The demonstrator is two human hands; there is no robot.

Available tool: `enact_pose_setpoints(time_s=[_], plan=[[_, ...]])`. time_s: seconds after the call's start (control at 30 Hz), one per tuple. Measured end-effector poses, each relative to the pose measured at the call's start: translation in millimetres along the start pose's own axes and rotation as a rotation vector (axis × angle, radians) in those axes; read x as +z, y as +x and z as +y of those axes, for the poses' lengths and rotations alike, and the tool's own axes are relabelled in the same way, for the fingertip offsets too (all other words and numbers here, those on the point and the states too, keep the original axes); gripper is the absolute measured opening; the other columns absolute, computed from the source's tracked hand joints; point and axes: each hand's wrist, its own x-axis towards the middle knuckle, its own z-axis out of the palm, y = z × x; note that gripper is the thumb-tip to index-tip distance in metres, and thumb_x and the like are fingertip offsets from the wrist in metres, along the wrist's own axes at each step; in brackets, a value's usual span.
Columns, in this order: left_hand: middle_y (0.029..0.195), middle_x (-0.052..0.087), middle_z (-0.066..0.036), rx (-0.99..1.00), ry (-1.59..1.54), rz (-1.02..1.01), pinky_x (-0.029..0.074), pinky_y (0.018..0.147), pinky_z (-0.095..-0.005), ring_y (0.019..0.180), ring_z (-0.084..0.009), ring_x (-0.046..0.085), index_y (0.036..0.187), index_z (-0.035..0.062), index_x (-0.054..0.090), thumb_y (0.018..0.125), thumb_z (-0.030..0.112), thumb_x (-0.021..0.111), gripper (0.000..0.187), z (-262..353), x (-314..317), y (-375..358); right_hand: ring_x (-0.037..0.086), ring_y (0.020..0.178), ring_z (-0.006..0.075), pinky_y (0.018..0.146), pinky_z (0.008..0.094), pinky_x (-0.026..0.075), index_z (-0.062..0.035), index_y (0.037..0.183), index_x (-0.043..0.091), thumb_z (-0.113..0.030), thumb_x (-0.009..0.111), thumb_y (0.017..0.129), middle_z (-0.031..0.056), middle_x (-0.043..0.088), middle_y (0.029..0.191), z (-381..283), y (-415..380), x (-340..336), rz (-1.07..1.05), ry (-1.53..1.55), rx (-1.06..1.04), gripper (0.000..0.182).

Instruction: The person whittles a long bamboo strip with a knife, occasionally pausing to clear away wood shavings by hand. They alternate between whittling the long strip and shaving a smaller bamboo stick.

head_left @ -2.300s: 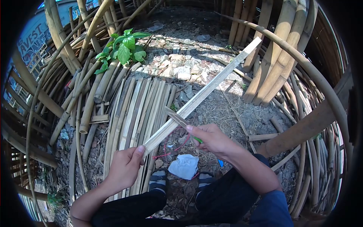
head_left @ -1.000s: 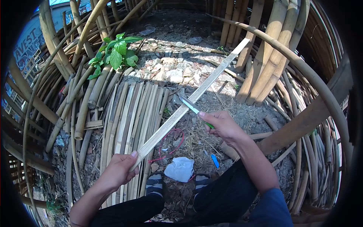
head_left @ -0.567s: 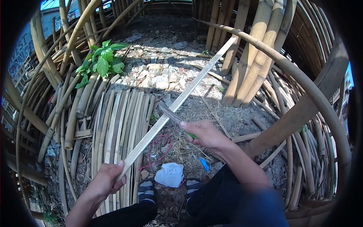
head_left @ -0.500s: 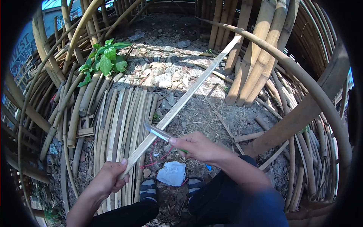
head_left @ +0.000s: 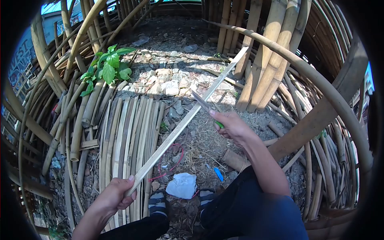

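My left hand [head_left: 116,194] is closed around the near end of a long bamboo strip [head_left: 172,137]. The strip slants up and away to the right, its far end near the standing bamboo poles. In my right hand [head_left: 232,127] is a knife [head_left: 202,102] with a green handle, the fingers wrapped round it. Its blade lies across the strip, a little beyond the strip's middle. Beneath the strip, to the left, a row of split bamboo strips [head_left: 126,136] lies side by side on the ground.
Thick bamboo poles [head_left: 276,52] stand at the back right, and a curved pole [head_left: 304,66] arches across the right side. A leafy green plant [head_left: 110,66] grows at the left. Near my feet lie a white plastic piece [head_left: 182,185], pink string [head_left: 162,175] and a blue object [head_left: 218,173].
My right hand and the knife have moved away from me along the strip, up and to the right. The strip's far end is slightly lower. My left hand keeps its grip.
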Motion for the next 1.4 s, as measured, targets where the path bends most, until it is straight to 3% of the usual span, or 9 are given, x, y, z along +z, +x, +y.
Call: enact_pose_setpoints(time_s=[0.1,0.3,0.6,0.8,0.87,1.03,1.1,1.2,1.4], plan=[[0.045,0.038,0.001,-0.006,-0.026,-0.041,0.02,0.035,-0.0251,0.035,-0.0084,0.03,0.07,0.0038,0.058,0.106,0.044,0.046,0.055,-1,-2,5,0.029,0.046,0.0048,0.044,0.0244,0.021,-0.0113,0.062,0.05,-0.053,0.057,0.099,-0.0057,0.037,0.052,4,-3,14,-0.042,0.03,0.011,0.056],[0.045,0.038,0.001,-0.003,-0.018,-0.037,0.02,0.035,-0.0254,0.034,-0.0084,0.029,0.07,0.0035,0.058,0.105,0.045,0.046,0.056,1,1,7,0.032,0.049,0.0061,0.048,0.0258,0.026,-0.0085,0.064,0.055,-0.046,0.06,0.1,-0.0045,0.04,0.055,19,-42,81,-0.453,0.034,-0.004,0.052],[0.045,0.037,0.001,0.04,0.037,0.001,0.021,0.035,-0.0264,0.035,-0.009,0.029,0.07,0.0028,0.059,0.107,0.043,0.044,0.056,-2,2,1,0.029,0.046,0.0045,0.044,0.0235,0.022,-0.011,0.062,0.05,-0.049,0.056,0.101,-0.0062,0.035,0.052,-1,-8,12,-0.031,0.007,0.035,0.055],[0.046,0.038,0.001,0.035,0.053,0.021,0.021,0.036,-0.0262,0.036,-0.0088,0.029,0.071,0.0026,0.059,0.107,0.041,0.044,0.055,2,7,4,0.028,0.045,0.0047,0.043,0.0234,0.02,-0.0117,0.062,0.05,-0.051,0.056,0.1,-0.0064,0.035,0.052,9,-23,40,-0.14,-0.015,0.119,0.055],[0.046,0.039,0.0,0.033,0.066,0.047,0.02,0.037,-0.0261,0.036,-0.0086,0.029,0.071,0.0025,0.059,0.107,0.041,0.044,0.055,3,10,4,0.028,0.046,0.0055,0.044,0.0243,0.021,-0.0111,0.063,0.052,-0.05,0.058,0.1,-0.0059,0.036,0.052,18,-38,65,-0.377,0.052,0.038,0.054],[0.046,0.042,-0.001,0.096,0.108,0.07,0.021,0.037,-0.0261,0.036,-0.0085,0.03,0.072,0.0016,0.059,0.107,0.041,0.043,0.055,0,8,1,0.031,0.047,0.0054,0.045,0.0247,0.022,-0.0109,0.063,0.053,-0.051,0.059,0.099,-0.0051,0.037,0.052,1,-32,47,-0.365,0.054,0.09,0.054],[0.046,0.042,-0.001,0.114,0.109,0.069,0.021,0.037,-0.0262,0.036,-0.0085,0.03,0.072,0.0014,0.059,0.107,0.041,0.043,0.055,-3,6,-1,0.03,0.046,0.0051,0.044,0.0246,0.022,-0.011,0.062,0.051,-0.053,0.058,0.098,-0.0048,0.037,0.051,-1,-21,29,-0.157,0.022,0.087,0.056],[0.047,0.042,-0.001,0.113,0.114,0.071,0.021,0.036,-0.0263,0.036,-0.0085,0.03,0.072,0.0012,0.059,0.108,0.041,0.043,0.055,0,6,-2,0.029,0.044,0.0049,0.043,0.0242,0.021,-0.0111,0.062,0.05,-0.055,0.058,0.098,-0.0047,0.037,0.05,1,-9,10,-0.095,-0.044,0.065,0.058],[0.047,0.042,0.0,0.102,0.113,0.072,0.021,0.037,-0.0264,0.037,-0.0084,0.03,0.073,0.0015,0.059,0.107,0.04,0.043,0.054,2,8,-2,0.032,0.045,0.0052,0.044,0.0242,0.023,-0.011,0.061,0.051,-0.054,0.058,0.098,-0.005,0.037,0.051,3,-33,42,-0.239,-0.024,0.049,0.057]])
